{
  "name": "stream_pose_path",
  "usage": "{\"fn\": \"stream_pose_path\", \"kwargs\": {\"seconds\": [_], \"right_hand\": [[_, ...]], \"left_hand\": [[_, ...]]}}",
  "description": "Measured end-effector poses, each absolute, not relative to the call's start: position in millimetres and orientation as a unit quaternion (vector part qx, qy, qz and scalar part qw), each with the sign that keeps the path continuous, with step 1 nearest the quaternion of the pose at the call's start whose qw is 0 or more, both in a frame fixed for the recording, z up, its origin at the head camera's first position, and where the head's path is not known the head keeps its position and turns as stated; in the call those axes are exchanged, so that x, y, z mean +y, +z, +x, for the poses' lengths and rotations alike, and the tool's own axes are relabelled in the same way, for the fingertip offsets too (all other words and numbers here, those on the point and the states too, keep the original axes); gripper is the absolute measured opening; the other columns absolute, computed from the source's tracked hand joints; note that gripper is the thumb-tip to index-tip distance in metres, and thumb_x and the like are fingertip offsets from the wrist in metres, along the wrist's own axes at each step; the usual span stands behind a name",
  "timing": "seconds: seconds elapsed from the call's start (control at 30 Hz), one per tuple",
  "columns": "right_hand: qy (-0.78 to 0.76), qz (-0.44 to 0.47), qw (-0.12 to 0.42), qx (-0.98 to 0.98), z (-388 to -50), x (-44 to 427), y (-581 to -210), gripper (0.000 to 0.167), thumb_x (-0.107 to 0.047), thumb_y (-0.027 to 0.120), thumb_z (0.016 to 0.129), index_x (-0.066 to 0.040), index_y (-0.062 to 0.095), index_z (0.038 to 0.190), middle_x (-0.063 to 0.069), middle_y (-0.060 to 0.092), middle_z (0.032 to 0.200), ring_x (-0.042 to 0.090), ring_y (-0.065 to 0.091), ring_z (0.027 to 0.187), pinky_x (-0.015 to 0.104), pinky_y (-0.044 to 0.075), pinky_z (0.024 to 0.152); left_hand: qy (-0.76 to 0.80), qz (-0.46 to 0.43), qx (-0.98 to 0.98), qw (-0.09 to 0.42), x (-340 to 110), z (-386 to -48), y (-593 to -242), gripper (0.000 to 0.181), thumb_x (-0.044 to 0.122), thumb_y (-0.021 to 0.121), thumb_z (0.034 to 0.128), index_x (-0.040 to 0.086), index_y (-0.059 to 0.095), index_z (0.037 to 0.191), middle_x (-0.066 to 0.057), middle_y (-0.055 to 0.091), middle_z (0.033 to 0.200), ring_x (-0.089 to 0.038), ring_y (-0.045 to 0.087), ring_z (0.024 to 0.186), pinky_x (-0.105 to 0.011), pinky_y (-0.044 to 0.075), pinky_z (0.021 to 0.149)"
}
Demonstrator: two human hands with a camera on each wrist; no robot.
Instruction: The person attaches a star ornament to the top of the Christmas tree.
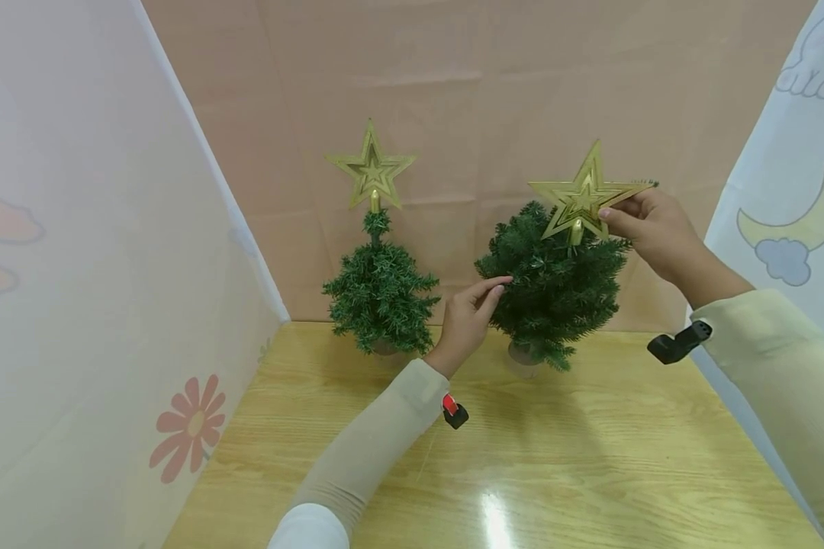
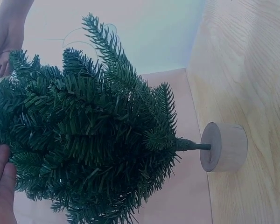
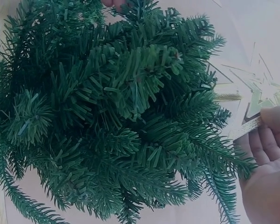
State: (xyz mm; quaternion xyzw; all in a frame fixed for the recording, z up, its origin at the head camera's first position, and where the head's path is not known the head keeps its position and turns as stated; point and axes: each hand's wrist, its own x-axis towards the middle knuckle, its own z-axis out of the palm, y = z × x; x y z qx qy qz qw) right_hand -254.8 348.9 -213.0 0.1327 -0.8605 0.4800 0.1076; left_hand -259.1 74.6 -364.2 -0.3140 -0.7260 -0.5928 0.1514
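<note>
My right hand (image 1: 652,229) pinches a gold star tree topper (image 1: 584,197) by one side, thumb in front. The star stands at the top of the right small Christmas tree (image 1: 556,293), its short tube (image 1: 576,232) pointing down. Whether the tube sits on the tip is hidden by needles. On this tree's left side, the fingers of my left hand (image 1: 465,320) reach to the outer branches, mostly straight. The left wrist view shows those fingers (image 2: 1,179) against the needles. A round wooden base (image 2: 228,147) carries the tree's thin stem.
A second small tree (image 1: 383,297) stands to the left, with a gold star (image 1: 373,166) upright on its tip. Both trees are on a wooden table (image 1: 556,450), near the pinkish back cloth (image 1: 446,99). Printed cloth walls (image 1: 75,229) flank the table.
</note>
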Motion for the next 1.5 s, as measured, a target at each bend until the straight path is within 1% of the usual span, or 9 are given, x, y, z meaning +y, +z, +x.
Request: {"fn": "stream_pose_path", "kwargs": {"seconds": [0.2,0.4,0.6,0.7,0.83,0.9,1.1,1.33,1.5], "right_hand": [[0.502,0.128,0.092,-0.850,-255.2,351.7,-214.0,0.033,-0.030,0.056,0.100,-0.008,0.054,0.125,-0.019,0.064,0.110,-0.006,0.060,0.098,0.011,0.047,0.080],[0.549,0.152,0.088,-0.817,-256.8,353.4,-215.9,0.029,-0.021,0.057,0.100,-0.009,0.053,0.126,-0.016,0.065,0.108,-0.002,0.062,0.099,0.014,0.049,0.080],[0.521,0.128,0.081,-0.840,-255.4,352.2,-215.3,0.034,-0.029,0.057,0.099,-0.012,0.052,0.127,-0.017,0.063,0.110,-0.005,0.060,0.099,0.012,0.048,0.080],[0.520,0.126,0.080,-0.841,-254.1,352.6,-215.1,0.033,-0.029,0.058,0.099,-0.012,0.053,0.126,-0.018,0.063,0.109,-0.004,0.059,0.099,0.012,0.048,0.080],[0.542,0.135,0.083,-0.826,-253.4,353.0,-215.1,0.028,-0.024,0.058,0.099,-0.011,0.054,0.123,-0.016,0.065,0.105,-0.003,0.061,0.098,0.013,0.049,0.079],[0.557,0.141,0.085,-0.814,-254.1,352.6,-215.4,0.025,-0.021,0.058,0.099,-0.010,0.055,0.122,-0.015,0.066,0.104,-0.002,0.062,0.097,0.013,0.049,0.078],[0.601,0.150,0.087,-0.780,-255.9,351.8,-216.5,0.022,-0.015,0.061,0.097,-0.007,0.056,0.117,-0.012,0.069,0.101,0.001,0.063,0.095,0.014,0.050,0.077],[0.596,0.131,0.084,-0.788,-253.6,353.8,-216.8,0.025,-0.021,0.061,0.097,-0.012,0.050,0.118,-0.016,0.068,0.102,-0.001,0.065,0.092,0.011,0.048,0.076],[0.610,0.137,0.084,-0.776,-252.8,352.7,-215.5,0.024,-0.020,0.062,0.097,-0.009,0.051,0.117,-0.011,0.067,0.105,0.002,0.065,0.092,0.014,0.050,0.077]], "left_hand": [[-0.591,-0.314,-0.729,0.145,74.8,-258.8,-364.2,0.033,0.033,0.047,0.1039,0.025,0.063,0.132,-0.018,0.059,0.080,-0.017,0.032,0.041,-0.028,0.033,0.041],[-0.591,-0.316,-0.727,0.149,74.9,-258.8,-364.8,0.033,0.033,0.047,0.1040,0.025,0.063,0.132,-0.015,0.064,0.089,-0.016,0.033,0.042,-0.028,0.034,0.041],[-0.592,-0.315,-0.726,0.151,74.3,-258.9,-364.9,0.032,0.033,0.047,0.1040,0.026,0.063,0.131,-0.012,0.067,0.099,-0.017,0.032,0.042,-0.028,0.034,0.041],[-0.590,-0.317,-0.726,0.154,74.4,-259.3,-365.3,0.033,0.034,0.047,0.1040,0.026,0.063,0.131,-0.013,0.066,0.094,-0.017,0.033,0.042,-0.027,0.034,0.041],[-0.590,-0.319,-0.725,0.157,74.5,-259.8,-366.5,0.033,0.034,0.047,0.1039,0.026,0.063,0.131,-0.013,0.058,0.076,-0.016,0.033,0.041,-0.027,0.034,0.041],[-0.589,-0.318,-0.726,0.159,74.6,-260.0,-367.4,0.032,0.035,0.047,0.1037,0.027,0.062,0.131,-0.010,0.055,0.071,-0.016,0.033,0.041,-0.027,0.034,0.041],[-0.595,-0.318,-0.721,0.160,74.1,-259.8,-368.7,0.033,0.034,0.047,0.1035,0.028,0.062,0.132,-0.013,0.062,0.081,-0.015,0.036,0.044,-0.027,0.035,0.043],[-0.595,-0.321,-0.719,0.163,74.9,-261.4,-369.5,0.032,0.034,0.047,0.1035,0.028,0.062,0.131,-0.013,0.055,0.072,-0.016,0.034,0.043,-0.027,0.035,0.042],[-0.598,-0.319,-0.718,0.158,74.7,-261.6,-370.0,0.032,0.034,0.047,0.1036,0.028,0.062,0.131,-0.016,0.057,0.075,-0.016,0.033,0.042,-0.028,0.034,0.041]]}}
